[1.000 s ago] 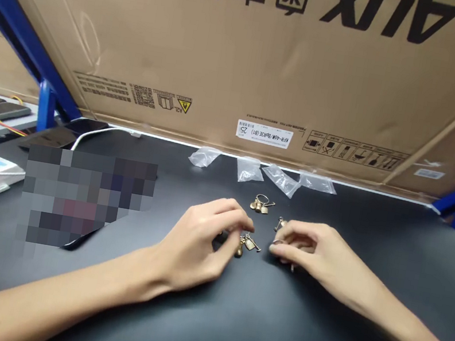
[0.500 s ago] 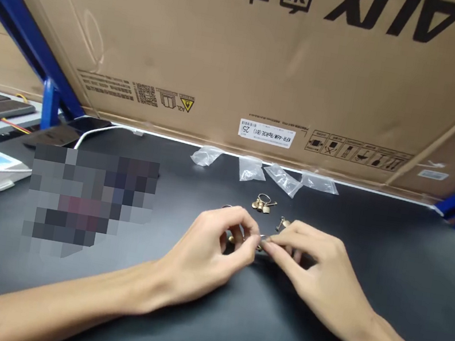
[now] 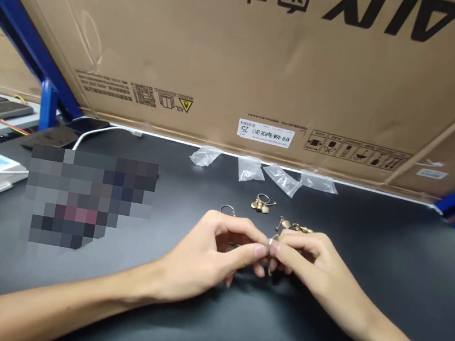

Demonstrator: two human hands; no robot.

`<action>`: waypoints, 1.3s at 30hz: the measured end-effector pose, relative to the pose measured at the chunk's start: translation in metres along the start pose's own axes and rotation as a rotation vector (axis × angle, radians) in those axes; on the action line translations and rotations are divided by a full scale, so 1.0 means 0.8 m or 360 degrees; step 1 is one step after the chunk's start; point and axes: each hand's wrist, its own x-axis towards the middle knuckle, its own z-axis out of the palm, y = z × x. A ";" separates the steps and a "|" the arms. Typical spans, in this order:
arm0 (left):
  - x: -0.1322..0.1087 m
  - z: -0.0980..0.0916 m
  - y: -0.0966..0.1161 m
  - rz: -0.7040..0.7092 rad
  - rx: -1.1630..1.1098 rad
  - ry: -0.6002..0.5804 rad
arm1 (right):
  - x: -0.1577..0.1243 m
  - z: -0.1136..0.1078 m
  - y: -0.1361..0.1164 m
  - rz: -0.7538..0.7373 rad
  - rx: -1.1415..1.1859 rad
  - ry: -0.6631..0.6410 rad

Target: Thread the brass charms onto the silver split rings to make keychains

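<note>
Metal ring [image 3: 271, 242] held between my two hands above the black table [image 3: 200, 335], near its middle. My left hand [image 3: 200, 253] brings thumb and forefinger together in a narrow pinch on the ring, the other fingers loosely curled; my right hand [image 3: 316, 267] pinches it likewise from the opposite side, the two sets of fingertips almost meeting. Because my fingers cover much of it, I cannot tell whether any charm hangs from this ring. It should handle as a light, stiff, smooth piece, apt to twist or slip under fingertips, and is best gripped by its bare band with the tip pads. Just beyond my left hand lies a second ring [image 3: 228, 208]; farther off, a key ring with bronze-coloured charms [image 3: 261, 204]. Small charms [image 3: 285, 224] lie just beyond my right fingers. Four clear plastic bags [image 3: 250, 169] line the far edge, before a large cardboard carton [image 3: 244, 68].
</note>
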 end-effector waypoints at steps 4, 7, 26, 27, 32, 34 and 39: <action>-0.003 0.000 0.000 0.0003 0.0068 0.0014 | -0.001 0.002 -0.001 -0.0004 -0.0001 -0.0072; -0.004 0.001 0.001 0.0068 0.0144 0.0074 | -0.001 -0.002 -0.003 -0.0004 -0.0099 -0.0142; 0.003 -0.014 -0.013 0.0542 0.0940 0.0471 | 0.014 -0.079 0.041 -0.0118 -0.1659 0.0180; 0.003 -0.013 -0.015 0.0571 0.0953 0.0458 | 0.014 -0.077 0.042 -0.0129 -0.1656 0.0182; 0.004 -0.012 -0.018 0.0768 0.1074 0.0471 | 0.013 -0.077 0.032 -0.0134 -0.1456 0.0222; 0.005 -0.012 -0.019 0.0806 0.1100 0.0460 | 0.012 -0.075 0.025 -0.0095 -0.1313 0.0210; 0.005 -0.012 -0.022 0.0821 0.1122 0.0455 | 0.008 -0.056 0.009 -0.0021 -0.0804 0.0188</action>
